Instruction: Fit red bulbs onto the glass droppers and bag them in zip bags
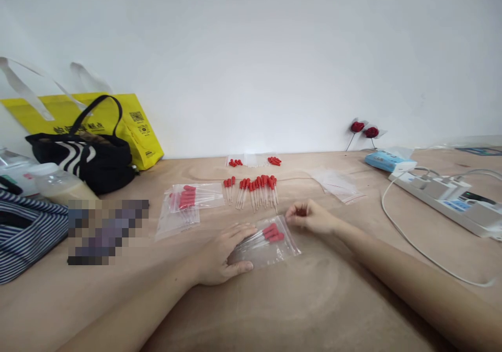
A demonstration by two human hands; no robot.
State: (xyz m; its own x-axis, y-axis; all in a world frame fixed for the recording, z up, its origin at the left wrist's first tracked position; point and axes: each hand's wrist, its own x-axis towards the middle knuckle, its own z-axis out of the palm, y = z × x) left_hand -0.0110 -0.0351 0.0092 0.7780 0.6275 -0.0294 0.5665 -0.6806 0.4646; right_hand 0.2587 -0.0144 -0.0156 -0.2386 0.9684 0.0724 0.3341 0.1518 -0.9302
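Note:
A clear zip bag [259,255] lies flat on the table in front of me, with several red-bulbed glass droppers [270,233] inside. My left hand [221,255] rests over the bag's left end, thumb and fingers spread along its two sides. At the bag's far right corner, by the zip edge, my right hand [309,217] has its fingers pinched together. Beyond the bag, loose droppers [257,187] lie in a row, red bulbs pointing away from me. To the left, filled zip bags [188,200] of droppers overlap one another.
Red rubber bulbs [274,160] lie on a clear bag near the wall. Flat zip bags [339,184] are at the right, near a power strip [443,197] with a white cable and a blue tissue pack [390,161]. Bags and a bottle [63,187] crowd the left side.

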